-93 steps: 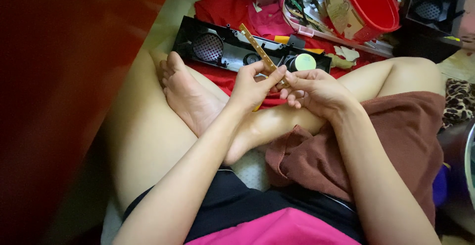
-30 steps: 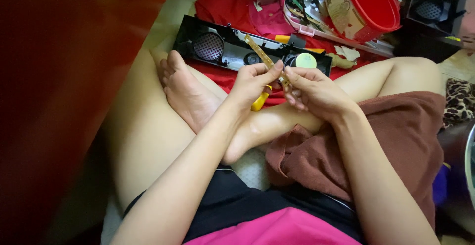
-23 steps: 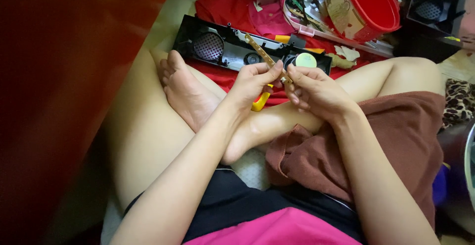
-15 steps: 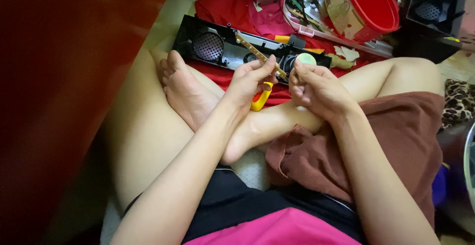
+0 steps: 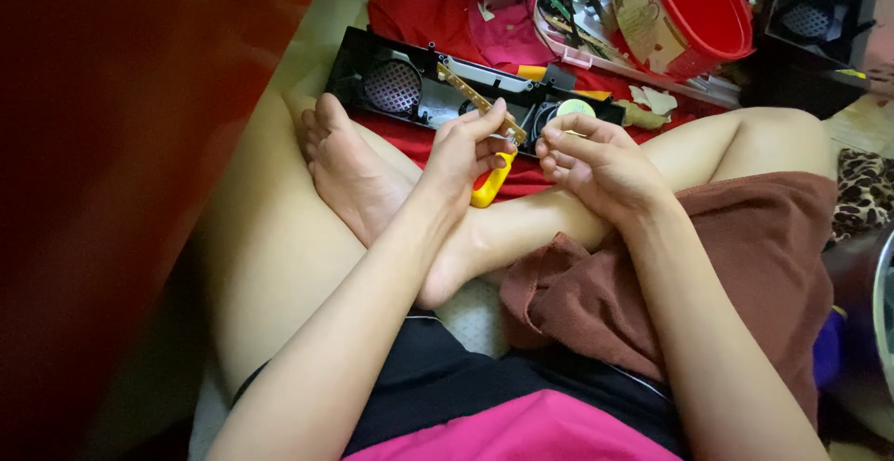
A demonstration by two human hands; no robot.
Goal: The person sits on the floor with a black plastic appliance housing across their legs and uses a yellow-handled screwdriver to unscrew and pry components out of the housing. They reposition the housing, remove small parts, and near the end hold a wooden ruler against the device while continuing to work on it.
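Since the frame three seconds earlier, the yellow tool (image 5: 488, 184) had slid lower in the left hand (image 5: 472, 149), so its yellow-and-red handle now showed below the fingers. The two hands had also drawn slightly apart over the crossed legs.

At the far left stood a dark red panel (image 5: 121, 144). Beside it, past a bare foot (image 5: 349, 168), a long black housing (image 5: 419, 84) with a round mesh grille lay on red cloth (image 5: 419, 14).

The left hand's grip was closed on the tool and on a thin brass-coloured strip (image 5: 475, 100), which slanted up and to the left from the fingertips across the housing. The right hand (image 5: 596, 158) sat just to the right of the left, its fingertips pinched together; what they held, if anything, was too small to tell. A small round pale-green tin (image 5: 575, 107) lay on the housing just behind the right hand's fingers.

Farther back and to the right, a red bucket (image 5: 708, 9) lay tipped on its side, with a pale rectangular label on its wall. A brown towel (image 5: 745, 275) covered the right thigh, and a leopard-print cloth (image 5: 861, 191) showed at the right edge.
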